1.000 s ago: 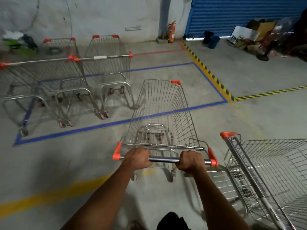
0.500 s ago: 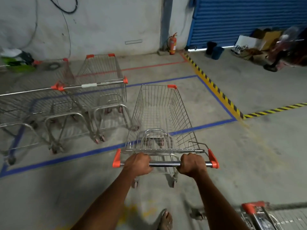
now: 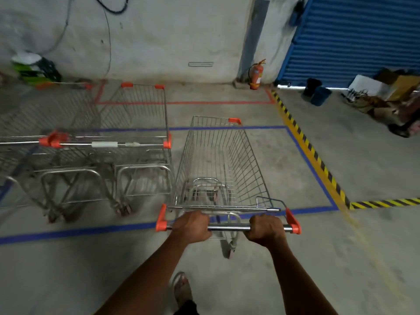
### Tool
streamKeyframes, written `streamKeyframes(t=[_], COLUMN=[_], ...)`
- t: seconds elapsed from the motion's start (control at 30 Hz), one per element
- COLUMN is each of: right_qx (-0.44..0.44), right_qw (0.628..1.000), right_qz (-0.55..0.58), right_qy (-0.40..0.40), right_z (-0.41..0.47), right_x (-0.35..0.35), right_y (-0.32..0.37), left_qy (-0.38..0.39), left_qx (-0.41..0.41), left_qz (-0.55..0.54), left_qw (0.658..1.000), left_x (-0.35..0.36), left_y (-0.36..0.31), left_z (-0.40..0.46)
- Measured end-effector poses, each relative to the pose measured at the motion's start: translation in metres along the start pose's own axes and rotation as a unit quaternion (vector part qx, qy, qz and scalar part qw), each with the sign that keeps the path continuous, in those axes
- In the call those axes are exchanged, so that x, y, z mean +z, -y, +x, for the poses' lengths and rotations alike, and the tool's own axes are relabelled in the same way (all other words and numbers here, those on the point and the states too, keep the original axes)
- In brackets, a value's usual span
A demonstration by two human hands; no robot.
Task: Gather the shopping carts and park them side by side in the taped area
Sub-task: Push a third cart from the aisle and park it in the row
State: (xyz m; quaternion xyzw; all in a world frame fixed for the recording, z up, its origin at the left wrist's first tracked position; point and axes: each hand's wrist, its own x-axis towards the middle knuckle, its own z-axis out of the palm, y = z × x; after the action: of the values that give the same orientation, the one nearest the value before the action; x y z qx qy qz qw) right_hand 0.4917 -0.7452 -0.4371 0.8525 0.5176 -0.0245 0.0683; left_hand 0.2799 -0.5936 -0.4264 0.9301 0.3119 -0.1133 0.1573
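While both hands' fingers [image 3: 266,223] wrap its handle [image 3: 229,228], the cart [image 3: 218,160] basket holds nothing.

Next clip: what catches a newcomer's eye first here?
Both hands, left hand and right hand, grip the handle of a wire shopping cart at centre, its basket over the blue tape line. Parked carts stand to its left; a blue shutter fills the upper right.

A grey concrete floor [image 3: 261,153] carries a blue tape rectangle [image 3: 75,231], red tape lines [image 3: 181,102] and yellow-black hazard stripes [image 3: 309,148]. Wire shopping carts [image 3: 136,137] stand on it; a fire extinguisher [image 3: 256,75] stands by the wall.
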Motion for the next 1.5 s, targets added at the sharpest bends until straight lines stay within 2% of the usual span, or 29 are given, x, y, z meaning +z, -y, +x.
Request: streamKeyframes(t=[0.1,0.2,0.3,0.37,0.43,0.57,0.77,1.27,1.5], right_qx=[0.019,0.025,0.053,0.067,0.05,0.021,-0.018,-0.088,-0.083], right_qw=[0.999,0.999,0.998,0.995,0.994,0.998,0.999,0.995,0.995], right_qz=[-0.026,0.003,-0.029,-0.046,-0.061,-0.047,-0.016,0.019,0.024], right_qy=[-0.007,-0.025,0.001,0.054,0.07,0.038,0.044,0.044,0.051], right_z=[0.057,0.108,0.155,0.18,0.203,0.247,0.314,0.412,0.442], right_x=[0.001,0.017,0.025,0.01,-0.002,-0.012,-0.029,-0.04,-0.042], right_y=[-0.018,-0.039,-0.052,-0.053,-0.057,-0.073,-0.095,-0.127,-0.127], left_qy=[-0.006,-0.005,-0.015,-0.012,-0.014,-0.016,0.002,0.042,0.046], left_qx=[0.006,-0.011,-0.022,-0.028,-0.037,-0.043,-0.059,-0.104,-0.088], left_qz=[0.011,-0.001,0.001,0.013,0.026,0.022,0.013,-0.038,-0.075], left_qw=[1.0,1.0,1.0,0.999,0.999,0.999,0.998,0.993,0.992], left_x=[-0.018,-0.036,-0.05,-0.058,-0.064,-0.075,-0.099,-0.131,-0.141], left_y=[0.002,0.007,0.011,0.013,0.016,0.022,0.023,0.034,0.05], left_z=[0.053,0.099,0.14,0.164,0.186,0.228,0.284,0.371,0.389])
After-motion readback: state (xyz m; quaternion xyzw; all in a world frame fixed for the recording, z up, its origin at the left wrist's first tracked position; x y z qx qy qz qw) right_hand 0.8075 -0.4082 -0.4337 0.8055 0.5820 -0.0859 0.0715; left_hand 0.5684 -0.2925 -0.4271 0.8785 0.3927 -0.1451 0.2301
